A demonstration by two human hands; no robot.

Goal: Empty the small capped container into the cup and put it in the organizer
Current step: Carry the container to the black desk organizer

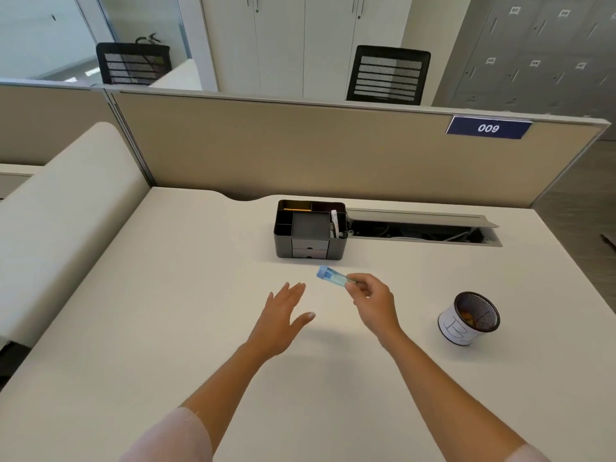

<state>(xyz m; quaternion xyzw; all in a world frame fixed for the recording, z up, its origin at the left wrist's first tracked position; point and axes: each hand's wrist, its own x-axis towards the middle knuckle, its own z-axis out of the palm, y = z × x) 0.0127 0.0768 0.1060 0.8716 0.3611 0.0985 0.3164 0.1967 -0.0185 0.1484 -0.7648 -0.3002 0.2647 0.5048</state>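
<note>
A: Largest item?
B: Cream desk [200, 295]. Then black plastic compartmented organizer [310, 230] at its far edge; black mesh cup with white paper band [468, 319] toward the right edge.
A: Smallest?
B: Small clear-blue capped plastic container [333, 277], pinched at its base by the right hand [375, 300], above mid-desk. Likely light, rigid, smooth; hold the body, twist the cap. Left hand [283, 311] spread, empty.

Office: partitioned desk [333, 361], mesh chairs [388, 75], lockers [540, 51].
</note>
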